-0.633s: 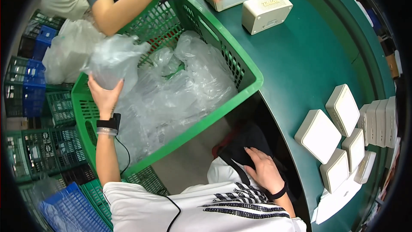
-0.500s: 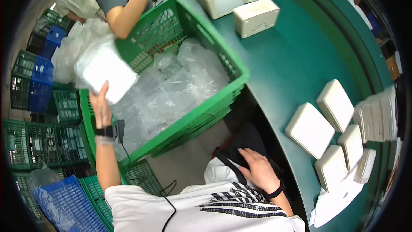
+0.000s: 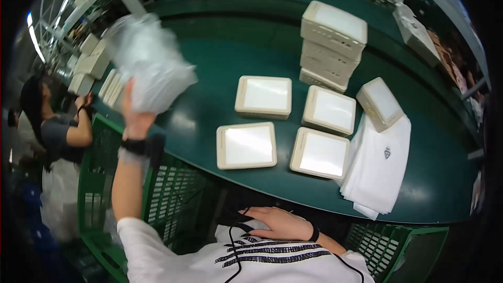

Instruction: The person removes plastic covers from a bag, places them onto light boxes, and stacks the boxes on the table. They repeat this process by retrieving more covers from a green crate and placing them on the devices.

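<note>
Raised at the left over the table edge, my left hand point(image 3: 139, 118) is closed on a clear plastic bag point(image 3: 152, 55). The bag is smeared by motion; something whitish shows through it, and I cannot make out its shape. My right hand point(image 3: 283, 224) lies low against my body with its fingers stretched out, holding nothing. In front of me several cream boxy devices with white top panels lie on the green table, among them a device point(image 3: 246, 145) at the near edge. Farther back rises a stack of devices point(image 3: 330, 42).
White bags point(image 3: 380, 162) lie piled on the table point(image 3: 204, 94) at the right, with a tilted device point(image 3: 380, 104) on them. A green crate point(image 3: 99, 220) stands at the left, another point(image 3: 408, 251) under the table's right end. A co-worker point(image 3: 57, 126) is at far left.
The view has swung from the crate of plastic bags toward the table. My left hand has moved with its bag from above the crate to the table's left side. My right hand stays low.
</note>
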The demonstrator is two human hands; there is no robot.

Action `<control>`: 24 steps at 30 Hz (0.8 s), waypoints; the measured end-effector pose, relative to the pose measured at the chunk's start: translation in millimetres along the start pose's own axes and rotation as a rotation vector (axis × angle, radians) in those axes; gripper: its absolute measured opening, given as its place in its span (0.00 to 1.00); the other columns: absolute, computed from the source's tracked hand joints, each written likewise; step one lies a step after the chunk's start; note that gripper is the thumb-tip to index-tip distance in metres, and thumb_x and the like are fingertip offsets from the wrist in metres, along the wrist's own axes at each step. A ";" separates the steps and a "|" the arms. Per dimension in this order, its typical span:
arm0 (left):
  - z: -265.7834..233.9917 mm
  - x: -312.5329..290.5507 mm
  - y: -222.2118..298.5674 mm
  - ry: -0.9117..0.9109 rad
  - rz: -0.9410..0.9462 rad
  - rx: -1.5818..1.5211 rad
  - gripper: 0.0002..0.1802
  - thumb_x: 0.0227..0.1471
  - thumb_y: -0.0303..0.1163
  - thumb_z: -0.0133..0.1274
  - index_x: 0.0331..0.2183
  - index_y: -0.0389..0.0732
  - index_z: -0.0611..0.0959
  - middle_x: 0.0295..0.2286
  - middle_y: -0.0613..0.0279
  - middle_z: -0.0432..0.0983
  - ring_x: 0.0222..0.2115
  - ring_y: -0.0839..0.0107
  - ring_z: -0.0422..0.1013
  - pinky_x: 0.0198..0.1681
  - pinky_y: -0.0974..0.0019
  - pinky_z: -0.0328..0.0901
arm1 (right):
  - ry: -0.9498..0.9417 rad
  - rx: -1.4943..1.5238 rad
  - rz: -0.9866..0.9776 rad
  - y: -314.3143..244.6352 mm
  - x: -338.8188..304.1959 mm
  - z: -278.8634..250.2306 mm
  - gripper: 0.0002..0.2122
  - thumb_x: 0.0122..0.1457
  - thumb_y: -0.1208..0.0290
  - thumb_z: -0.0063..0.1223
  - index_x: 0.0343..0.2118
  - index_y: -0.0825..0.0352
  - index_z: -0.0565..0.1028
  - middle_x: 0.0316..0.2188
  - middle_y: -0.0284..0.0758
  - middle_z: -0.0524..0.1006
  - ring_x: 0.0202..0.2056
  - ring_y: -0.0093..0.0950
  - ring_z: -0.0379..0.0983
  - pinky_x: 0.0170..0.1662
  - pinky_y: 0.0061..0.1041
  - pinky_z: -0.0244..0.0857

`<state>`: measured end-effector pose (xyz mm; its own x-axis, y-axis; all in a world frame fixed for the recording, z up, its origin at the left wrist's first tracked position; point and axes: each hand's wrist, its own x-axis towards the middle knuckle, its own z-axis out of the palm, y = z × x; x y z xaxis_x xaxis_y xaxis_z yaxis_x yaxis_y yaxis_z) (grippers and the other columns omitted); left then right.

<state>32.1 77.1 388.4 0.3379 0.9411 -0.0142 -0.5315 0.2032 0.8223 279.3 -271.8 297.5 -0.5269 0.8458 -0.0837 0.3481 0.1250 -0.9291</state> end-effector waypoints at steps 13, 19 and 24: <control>119.1 173.4 -177.8 -0.436 -0.598 0.399 0.30 0.55 0.50 0.52 0.54 0.41 0.73 0.50 0.57 0.72 0.49 0.63 0.69 0.53 0.57 0.64 | 0.555 -0.373 0.219 -66.0 -6.4 -159.0 0.21 0.53 0.70 0.60 0.49 0.68 0.70 0.46 0.46 0.75 0.48 0.43 0.72 0.53 0.33 0.65; 133.2 175.0 -165.5 -0.508 -0.636 0.409 0.33 0.52 0.51 0.54 0.53 0.41 0.73 0.50 0.56 0.72 0.50 0.63 0.68 0.53 0.57 0.62 | 0.438 -0.697 0.302 21.2 95.7 -230.1 0.41 0.39 0.65 0.70 0.56 0.66 0.58 0.54 0.54 0.61 0.56 0.50 0.58 0.58 0.38 0.58; 125.0 165.8 -170.8 -0.532 -0.662 0.411 0.35 0.52 0.53 0.55 0.54 0.39 0.72 0.51 0.53 0.70 0.52 0.62 0.66 0.55 0.58 0.60 | 0.464 -0.626 0.239 37.8 108.2 -215.7 0.45 0.34 0.67 0.71 0.57 0.69 0.56 0.51 0.55 0.62 0.54 0.51 0.61 0.57 0.37 0.61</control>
<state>276.0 164.6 316.8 0.8372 0.4005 -0.3724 0.1773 0.4454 0.8776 402.7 -63.7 331.0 -0.0566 0.9979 0.0310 0.8520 0.0645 -0.5196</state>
